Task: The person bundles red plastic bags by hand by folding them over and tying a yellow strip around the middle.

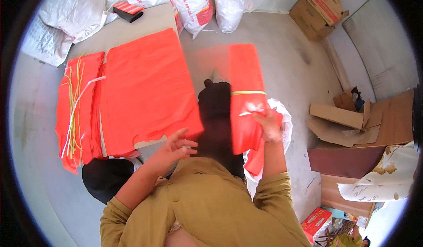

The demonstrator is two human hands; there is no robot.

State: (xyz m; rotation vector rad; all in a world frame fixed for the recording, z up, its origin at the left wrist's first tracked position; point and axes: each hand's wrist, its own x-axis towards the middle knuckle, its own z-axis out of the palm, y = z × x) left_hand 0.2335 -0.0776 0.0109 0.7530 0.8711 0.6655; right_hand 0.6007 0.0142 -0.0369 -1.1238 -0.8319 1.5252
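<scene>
My right hand (268, 124) grips a long folded bundle of red plastic bags (244, 132) by its right side. A yellow-green tie (249, 92) circles the bundle. My left hand (174, 151) is held with fingers apart and holds nothing, close to the near right corner of a broad flat stack of red plastic bags (147, 84). To the left of that stack lies a narrower red pile (91, 114), with several loose yellow-green and white ties (75, 108) across it. Below my right hand, a white sack (285, 119) with red plastic in it is partly hidden.
The stacks lie on a grey table (132, 28), with a red and black item (128, 11) at its far end. Filled white sacks (189, 4) line the back. Cardboard boxes (315, 15) stand far right; an opened carton (343, 119) is at right. A black stool (105, 178) is at lower left.
</scene>
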